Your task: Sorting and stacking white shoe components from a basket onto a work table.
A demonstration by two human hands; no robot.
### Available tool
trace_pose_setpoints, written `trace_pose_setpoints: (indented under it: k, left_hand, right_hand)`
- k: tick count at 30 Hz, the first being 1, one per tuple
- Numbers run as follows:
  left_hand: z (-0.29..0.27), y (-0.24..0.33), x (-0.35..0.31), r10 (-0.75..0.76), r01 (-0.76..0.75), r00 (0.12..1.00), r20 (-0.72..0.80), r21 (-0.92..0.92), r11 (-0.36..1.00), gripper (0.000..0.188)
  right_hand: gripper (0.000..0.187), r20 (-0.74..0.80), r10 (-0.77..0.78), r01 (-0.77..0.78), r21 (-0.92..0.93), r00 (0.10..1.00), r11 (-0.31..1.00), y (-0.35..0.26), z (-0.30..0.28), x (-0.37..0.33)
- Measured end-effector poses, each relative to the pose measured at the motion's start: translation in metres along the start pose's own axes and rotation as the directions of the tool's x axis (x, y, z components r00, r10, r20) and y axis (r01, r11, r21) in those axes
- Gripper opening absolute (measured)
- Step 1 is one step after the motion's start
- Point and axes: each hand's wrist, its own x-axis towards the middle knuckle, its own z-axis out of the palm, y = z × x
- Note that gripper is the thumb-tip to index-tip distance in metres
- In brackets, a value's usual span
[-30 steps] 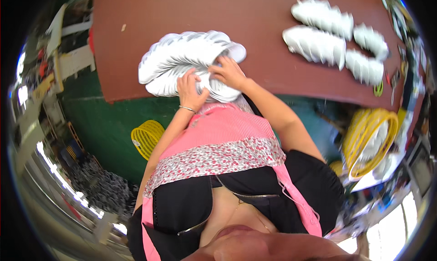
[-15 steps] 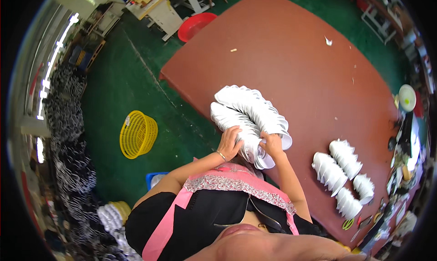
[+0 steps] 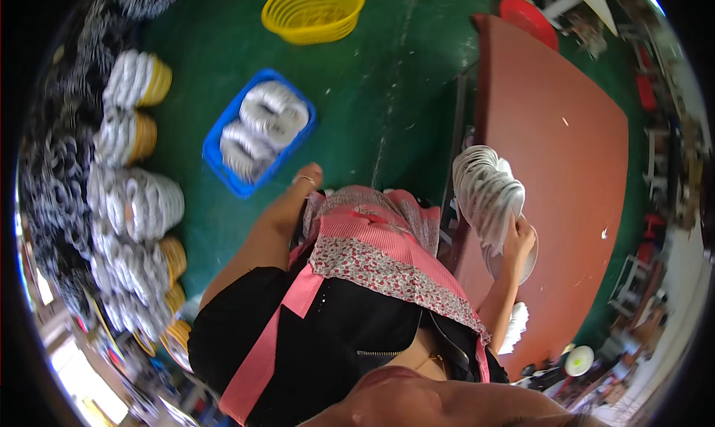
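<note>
A bundle of thin white curved pieces [image 3: 488,192], nested one in another, lies at the left edge of the reddish-brown table [image 3: 558,151]. My right hand [image 3: 520,237] is closed on the near end of that bundle, its fingers partly hidden against the pieces. Away from the table, my left hand [image 3: 311,175] hangs low beside my apron, close to the corner of a blue tray [image 3: 211,147]. Its fingers are blurred and mostly out of sight. Inside the tray lie more nested bundles of white pieces [image 3: 274,114].
On the green floor ahead stands a yellow basket [image 3: 313,32]. White bundles with yellow baskets [image 3: 156,80] line the left side, with dark heaps [image 3: 56,174] behind them. A red basin [image 3: 530,21] is beyond the table's far end. More white pieces [image 3: 515,329] show beside my right forearm.
My view has swung left, toward the floor and the blue tray. My left hand has come off the white bundle and moved left; my right hand stays on it.
</note>
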Motion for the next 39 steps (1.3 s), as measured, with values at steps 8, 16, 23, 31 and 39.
trace_pose_setpoints:
  k: [8, 16, 23, 31, 39]
  left_hand:
    - [0.014, -0.224, -0.169, -0.568, 0.568, 0.823, 0.012, -0.056, 0.821, 0.032]
    - [0.149, -0.274, -0.25, -0.545, 0.546, 0.835, 0.073, -0.221, 0.808, 0.029]
    - [0.319, -0.187, -0.498, -0.628, 0.561, 0.778, 0.013, -0.463, 0.686, 0.031]
    - [0.315, -0.188, -0.454, -0.663, 0.502, 0.747, -0.051, -0.611, 0.613, 0.034]
    - [0.247, -0.28, -0.314, -0.505, 0.316, 0.85, -0.152, -0.621, 0.717, 0.037]
  right_hand:
    - [0.035, 0.463, -0.282, 0.264, 0.105, 0.84, 0.959, -0.116, 0.101, -0.053]
    - [0.054, 0.68, -0.65, 0.714, 0.264, 0.338, 0.648, -0.317, 0.298, -0.121]
    - [0.054, 0.565, -0.814, 0.749, 0.48, 0.134, 0.456, -0.446, 0.419, -0.181]
    - [0.034, 0.8, -0.48, 0.802, 0.528, -0.36, 0.279, -0.433, 0.48, -0.27]
    - [0.035, 0.707, -0.344, 0.5, 0.691, -0.618, 0.522, -0.284, 0.417, -0.279]
